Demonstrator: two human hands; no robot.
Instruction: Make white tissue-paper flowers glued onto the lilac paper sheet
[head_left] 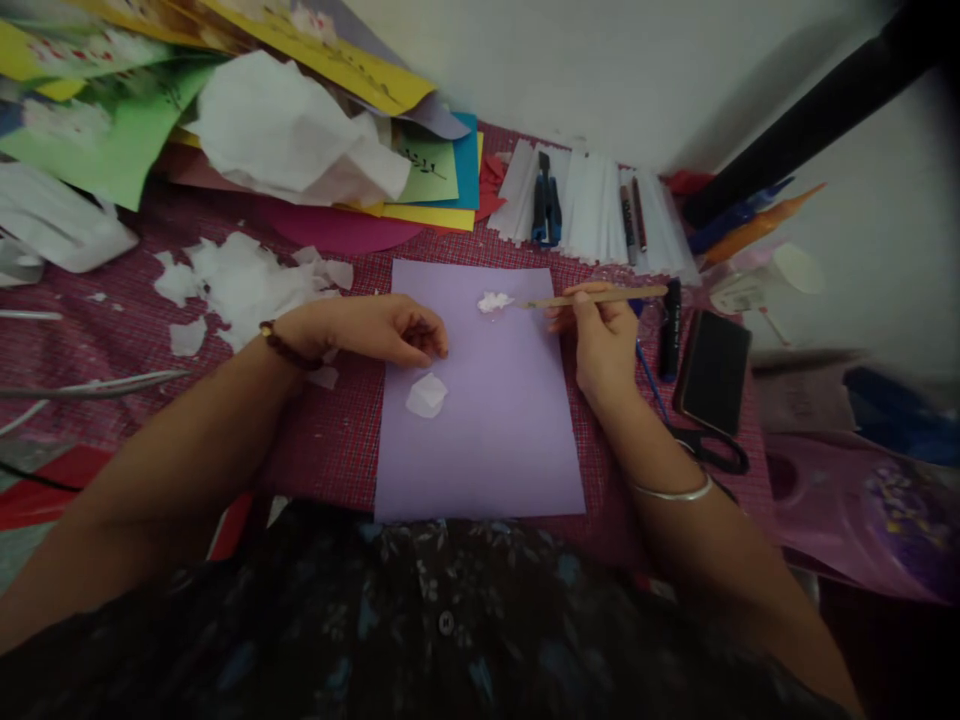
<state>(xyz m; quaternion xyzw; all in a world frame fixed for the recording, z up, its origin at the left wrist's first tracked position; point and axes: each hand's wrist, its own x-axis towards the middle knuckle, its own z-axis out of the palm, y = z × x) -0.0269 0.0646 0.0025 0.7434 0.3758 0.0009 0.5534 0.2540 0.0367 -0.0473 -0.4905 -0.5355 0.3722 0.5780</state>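
A sheet of purple paper [480, 450] lies before me on the table. My right hand [604, 345] pinches a thin flat wooden stick [559, 300] over the sheet's upper right edge. The stick's left end meets a small white clump [493, 301] on the paper; whether that is paste or crumpled paper I cannot tell. My left hand [397, 332] rests at the sheet's left edge, fingers curled in, with nothing visible in them. Just below it is a small white paper piece [427, 396], cut like a petal.
White paper scraps [240, 285] are heaped at left. Coloured sheets [442, 180] and crumpled white paper [277, 130] pile up behind. Clear plastic sticks [592, 215] lie at the back with a blue-black stapler [547, 205]. At right are a marker [671, 330], phone [715, 370] and scissors [709, 447].
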